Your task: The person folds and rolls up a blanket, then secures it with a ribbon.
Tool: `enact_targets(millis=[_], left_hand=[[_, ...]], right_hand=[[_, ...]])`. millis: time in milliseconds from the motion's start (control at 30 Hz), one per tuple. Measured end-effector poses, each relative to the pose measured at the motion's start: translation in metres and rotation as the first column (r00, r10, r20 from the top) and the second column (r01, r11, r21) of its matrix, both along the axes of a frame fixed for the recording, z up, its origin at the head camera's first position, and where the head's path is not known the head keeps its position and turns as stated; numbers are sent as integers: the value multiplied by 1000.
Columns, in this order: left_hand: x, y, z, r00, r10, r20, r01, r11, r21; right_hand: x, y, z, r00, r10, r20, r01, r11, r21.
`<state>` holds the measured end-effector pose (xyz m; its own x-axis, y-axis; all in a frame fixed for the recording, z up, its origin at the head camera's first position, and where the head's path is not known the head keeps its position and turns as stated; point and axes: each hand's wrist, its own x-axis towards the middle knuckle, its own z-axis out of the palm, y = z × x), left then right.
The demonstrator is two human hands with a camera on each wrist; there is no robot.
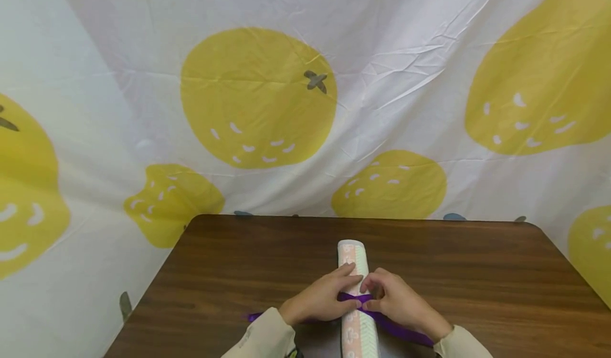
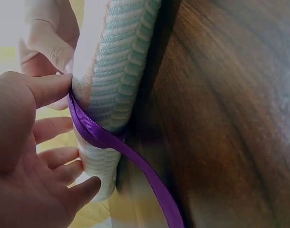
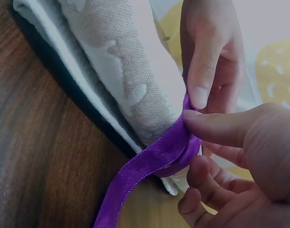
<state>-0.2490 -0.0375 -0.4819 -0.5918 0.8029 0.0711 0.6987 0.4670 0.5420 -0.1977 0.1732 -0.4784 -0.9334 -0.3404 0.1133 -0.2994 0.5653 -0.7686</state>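
A rolled cloth [image 1: 360,334], peach with white figures beside pale green chevrons, lies lengthwise on the table. Around its middle runs a purple ribbon [image 2: 102,137], crossed over on top. My left hand [image 1: 326,297] rests on the roll from the left, fingers fairly straight, its thumb pressing at the crossing. From the other side my right hand [image 1: 401,299] pinches the ribbon [image 3: 149,154] there between thumb and curled fingers. Both thumbs nearly meet in the right wrist view. The ribbon's underside is hidden beneath the roll.
A dark wood-grain table [image 1: 267,252] carries the roll. One ribbon tail lies to the left, the other runs right under my right forearm. Behind the table hangs a white curtain [image 1: 401,98] printed with yellow fruit.
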Motion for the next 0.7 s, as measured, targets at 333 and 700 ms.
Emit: enact_targets(millis=[333, 700], left_hand=[[-2, 0, 0, 1000, 2, -13, -2, 1000, -1], [0, 2, 1, 1000, 7, 20, -7, 1000, -2]], right_hand=[[-4, -1, 0, 1000, 9, -18, -9, 1000, 2], [-15, 2, 2, 985, 111, 133, -82, 975, -205]])
